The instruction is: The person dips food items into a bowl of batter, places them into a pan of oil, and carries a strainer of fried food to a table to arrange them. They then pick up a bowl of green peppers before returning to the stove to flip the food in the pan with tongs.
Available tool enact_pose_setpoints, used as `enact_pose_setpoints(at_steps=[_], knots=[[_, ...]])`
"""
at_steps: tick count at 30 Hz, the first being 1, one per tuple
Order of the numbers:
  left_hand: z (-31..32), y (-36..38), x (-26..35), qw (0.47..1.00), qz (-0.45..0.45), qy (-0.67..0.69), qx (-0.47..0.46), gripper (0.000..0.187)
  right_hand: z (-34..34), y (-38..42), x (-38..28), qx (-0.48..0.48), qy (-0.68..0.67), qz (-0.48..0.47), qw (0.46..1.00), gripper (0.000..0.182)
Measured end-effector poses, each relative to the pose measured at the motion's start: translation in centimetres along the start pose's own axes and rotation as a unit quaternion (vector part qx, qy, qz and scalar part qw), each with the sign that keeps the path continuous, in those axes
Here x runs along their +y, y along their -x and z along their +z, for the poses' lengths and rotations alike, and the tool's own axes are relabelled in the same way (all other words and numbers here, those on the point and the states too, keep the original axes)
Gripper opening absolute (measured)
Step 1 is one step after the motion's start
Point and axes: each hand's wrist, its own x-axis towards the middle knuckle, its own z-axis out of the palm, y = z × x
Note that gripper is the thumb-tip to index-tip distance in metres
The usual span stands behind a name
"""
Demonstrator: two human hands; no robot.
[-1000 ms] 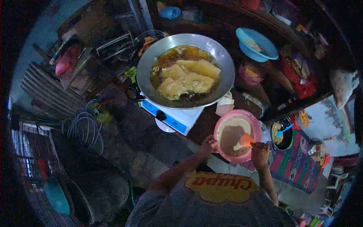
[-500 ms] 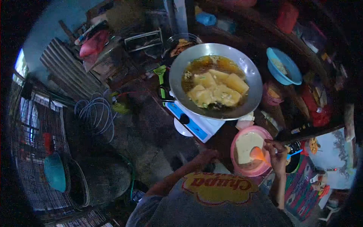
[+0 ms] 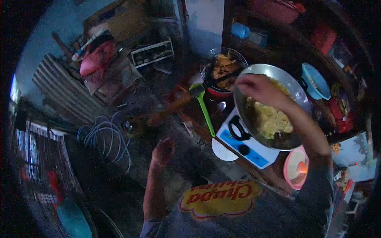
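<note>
1. While a long, thin black utensil handle (image 3: 224,79) spans the gap between the round see-through bowl (image 3: 242,58) of brown fried food and the broad silver metal wok (image 3: 295,85), the right hand (image 3: 258,89) hovers there; its fingers are blurred, so I can't tell whether they pinch it.
2. Light and stiff, by the look of it: grip the wok end!
3. Below, pale golden battered pieces (image 3: 272,119), probably soft and oil-slick.
4. Left hand (image 3: 163,152): well apart, fingers loosely spread.

Glossy metal wok (image 3: 293,81); smooth plastic pink basin (image 3: 286,174); shirt (image 3: 254,216), seemingly matt cloth.
</note>
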Motion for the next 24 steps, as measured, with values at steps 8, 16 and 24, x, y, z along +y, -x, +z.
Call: enact_pose_setpoints(at_steps=[8,16,24], knots=[[-3.9,-12.5,19.5,0.849,-0.231,0.453,-0.145,0.062,18.6,-18.0,6.7,-0.044,0.291,0.265,0.918,0.028],[-1.8,-17.2,19.9,0.858,-0.249,0.34,-0.295,0.045,23.0,-18.8,12.6,-0.015,0.236,0.392,0.889,0.035],[-0.6,-17.8,20.7,0.799,-0.302,0.378,-0.357,0.032,12.4,-19.2,3.7,-0.102,0.354,0.262,0.892,0.033]])
